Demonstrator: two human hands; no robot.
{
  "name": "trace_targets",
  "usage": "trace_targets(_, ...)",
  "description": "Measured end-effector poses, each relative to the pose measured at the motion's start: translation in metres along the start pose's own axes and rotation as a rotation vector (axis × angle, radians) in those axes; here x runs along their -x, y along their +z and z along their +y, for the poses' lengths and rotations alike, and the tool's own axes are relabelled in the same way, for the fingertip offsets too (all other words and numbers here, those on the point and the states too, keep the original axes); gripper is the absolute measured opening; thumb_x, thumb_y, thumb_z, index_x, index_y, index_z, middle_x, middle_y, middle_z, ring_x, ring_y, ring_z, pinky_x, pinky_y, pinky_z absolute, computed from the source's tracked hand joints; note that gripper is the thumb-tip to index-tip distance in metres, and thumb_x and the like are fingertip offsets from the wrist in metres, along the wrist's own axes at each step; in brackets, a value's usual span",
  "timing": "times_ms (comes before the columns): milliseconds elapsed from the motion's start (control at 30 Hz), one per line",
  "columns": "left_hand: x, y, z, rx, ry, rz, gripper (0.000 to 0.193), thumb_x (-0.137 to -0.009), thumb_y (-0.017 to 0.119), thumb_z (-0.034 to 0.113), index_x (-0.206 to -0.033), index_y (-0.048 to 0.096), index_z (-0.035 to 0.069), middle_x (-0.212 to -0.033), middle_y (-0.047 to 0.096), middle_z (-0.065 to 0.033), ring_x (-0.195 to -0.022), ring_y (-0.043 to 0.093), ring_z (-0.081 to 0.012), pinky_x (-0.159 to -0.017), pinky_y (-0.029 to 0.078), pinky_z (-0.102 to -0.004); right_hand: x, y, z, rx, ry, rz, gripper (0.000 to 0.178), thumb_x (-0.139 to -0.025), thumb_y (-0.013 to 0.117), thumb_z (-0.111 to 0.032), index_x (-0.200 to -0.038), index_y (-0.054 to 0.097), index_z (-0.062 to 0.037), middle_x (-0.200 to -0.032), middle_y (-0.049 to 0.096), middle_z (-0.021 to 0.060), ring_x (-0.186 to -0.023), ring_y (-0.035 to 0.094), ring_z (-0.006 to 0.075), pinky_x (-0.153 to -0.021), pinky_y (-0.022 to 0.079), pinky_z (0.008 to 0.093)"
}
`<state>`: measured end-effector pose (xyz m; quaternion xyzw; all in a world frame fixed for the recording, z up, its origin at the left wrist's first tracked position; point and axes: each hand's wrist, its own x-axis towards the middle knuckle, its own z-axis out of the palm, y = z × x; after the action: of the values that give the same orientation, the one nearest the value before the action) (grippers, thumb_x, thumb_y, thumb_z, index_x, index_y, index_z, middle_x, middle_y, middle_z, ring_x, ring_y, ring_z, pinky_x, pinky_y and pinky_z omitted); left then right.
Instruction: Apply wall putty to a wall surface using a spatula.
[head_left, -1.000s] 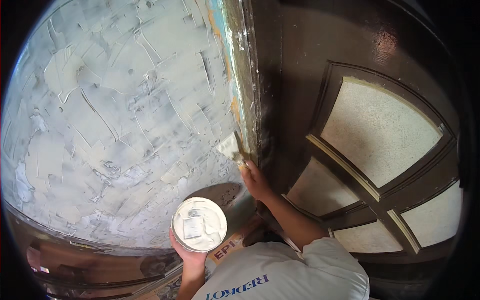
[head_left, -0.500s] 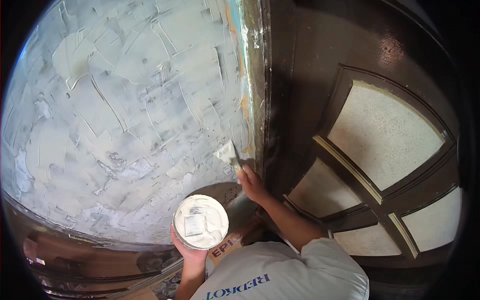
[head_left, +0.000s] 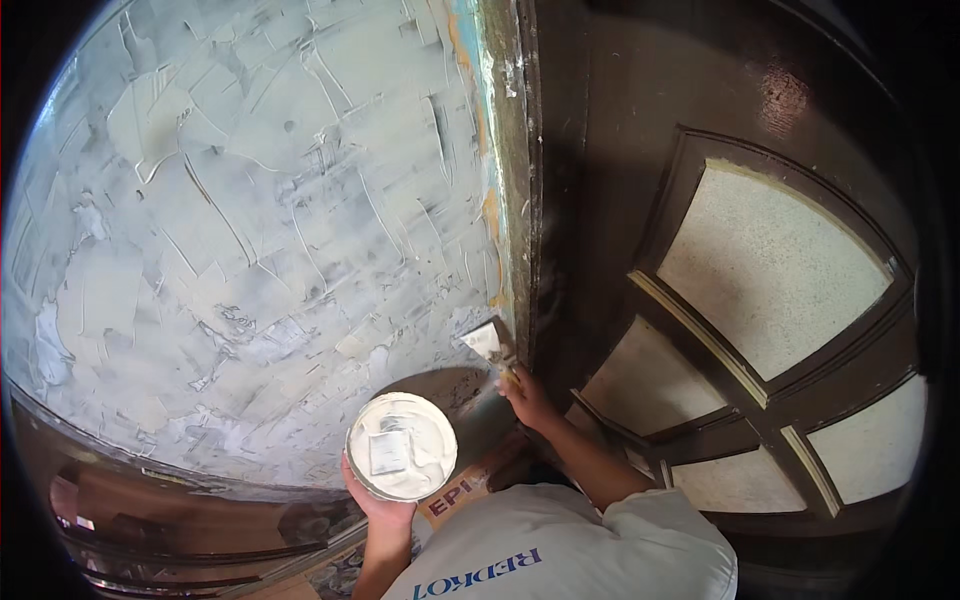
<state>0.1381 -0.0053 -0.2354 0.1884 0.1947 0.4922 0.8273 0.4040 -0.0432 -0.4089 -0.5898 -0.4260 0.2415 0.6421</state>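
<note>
My left hand [head_left: 380,497] grips a round tub [head_left: 447,472] from its lower left side. White filler paste [head_left: 432,437] fills the tub, with a squarish mark pressed into its surface. In my right hand [head_left: 527,394] is a putty knife [head_left: 484,343], its handle wrapped by my fingers and its wide blade smeared with white. The blade lies close to the lower right part of the wall [head_left: 270,230]; whether it touches, I cannot tell. That wall is coated in rough grey-white strokes and ridges.
A dark brown door [head_left: 620,230] with pale panels stands at the right. Between it and the wall runs a worn, paint-chipped frame edge [head_left: 515,180]. Below the wall, a dark ledge [head_left: 170,500] curves along the lower left. A printed cardboard piece [head_left: 480,485] lies beneath the tub.
My right hand and the putty knife have moved down and slightly right along the wall, toward the door frame. My left hand holds the tub in nearly the same place.
</note>
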Motion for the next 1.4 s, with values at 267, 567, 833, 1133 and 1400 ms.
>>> trace_targets(267,-0.001,0.009,-0.003,0.012,-0.040,-0.055,0.059,-0.098,0.031,0.048,-0.139,0.047,0.009,-0.139,0.051,-0.0107,-0.128,0.048,-0.0308,-0.108,0.039,-0.0484,-0.013,-0.004,-0.043,0.169,-0.263,0.161,0.027,-0.100,0.048,-0.026,-0.113,0.048,-0.0026,-0.096,0.054,0.0146,-0.085,0.055,0.0241,-0.076,0.045,0.0342)
trace_targets(567,0.003,0.005,0.001,0.015,-0.017,-0.009,0.058,-0.098,0.030,0.047,-0.139,0.048,0.009,-0.138,0.052,-0.0105,-0.127,0.049,-0.0305,-0.108,0.038,-0.0482,-0.064,0.035,-0.109,0.162,-0.292,0.203,0.030,-0.098,0.054,-0.024,-0.116,0.046,-0.0016,-0.089,0.060,0.0203,-0.080,0.061,0.0374,-0.070,0.048,0.0419)
trace_targets(833,0.011,0.003,0.008,-0.029,0.041,-0.004,0.058,-0.098,0.031,0.047,-0.138,0.049,0.009,-0.137,0.053,-0.0104,-0.127,0.049,-0.0306,-0.107,0.039,-0.0476,-0.079,0.034,-0.138,0.574,-0.110,0.118,0.025,-0.094,0.058,-0.020,-0.105,0.044,-0.0023,-0.088,0.061,0.0272,-0.080,0.059,0.0492,-0.065,0.047,0.0548)
trace_targets(1133,0.009,0.009,0.004,-0.036,0.020,0.001,0.058,-0.097,0.030,0.047,-0.137,0.049,0.009,-0.136,0.054,-0.0108,-0.125,0.050,-0.0303,-0.107,0.040,-0.0476,-0.072,0.034,-0.093,0.675,-0.131,0.180,0.026,-0.090,0.062,-0.020,-0.099,0.046,-0.0022,-0.088,0.060,0.0229,-0.078,0.061,0.0446,-0.066,0.049,0.0512)
trace_targets(1400,0.010,0.008,0.001,-0.038,-0.005,-0.021,0.059,-0.097,0.030,0.048,-0.138,0.048,0.009,-0.137,0.052,-0.0111,-0.127,0.049,-0.0306,-0.107,0.039,-0.0478,-0.040,0.015,-0.044,0.507,-0.263,0.174,0.027,-0.093,0.059,-0.020,-0.106,0.048,-0.0002,-0.096,0.058,0.0232,-0.091,0.058,0.0436,-0.075,0.048,0.0472)
